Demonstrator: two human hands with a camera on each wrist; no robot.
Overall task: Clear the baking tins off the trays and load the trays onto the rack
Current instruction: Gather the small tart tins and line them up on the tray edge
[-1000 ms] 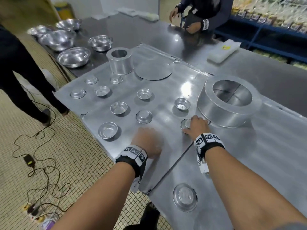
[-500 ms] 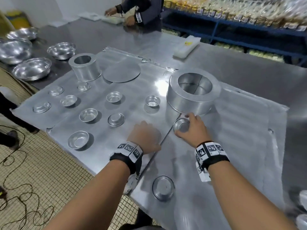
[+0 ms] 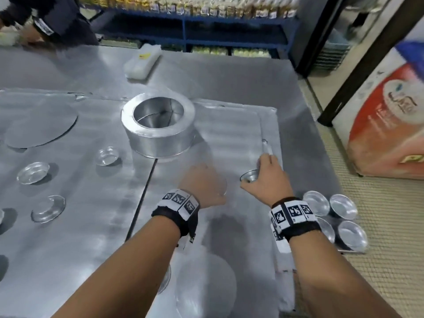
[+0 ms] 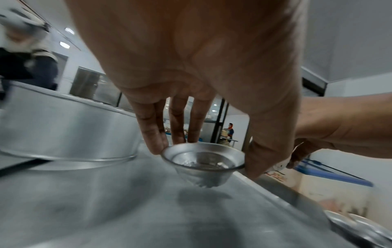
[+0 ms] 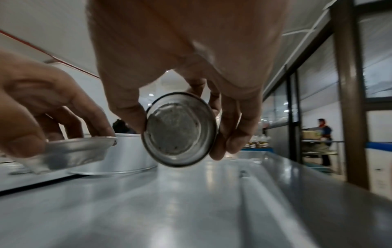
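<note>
bare forearms, each wrist wearing a black band with black-and-white square markers.

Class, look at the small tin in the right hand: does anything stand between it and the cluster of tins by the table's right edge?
Nothing visible does. The right hand holds the small tin above the tray; only the tray's raised edge lies below the way to the cluster of tins.
</note>
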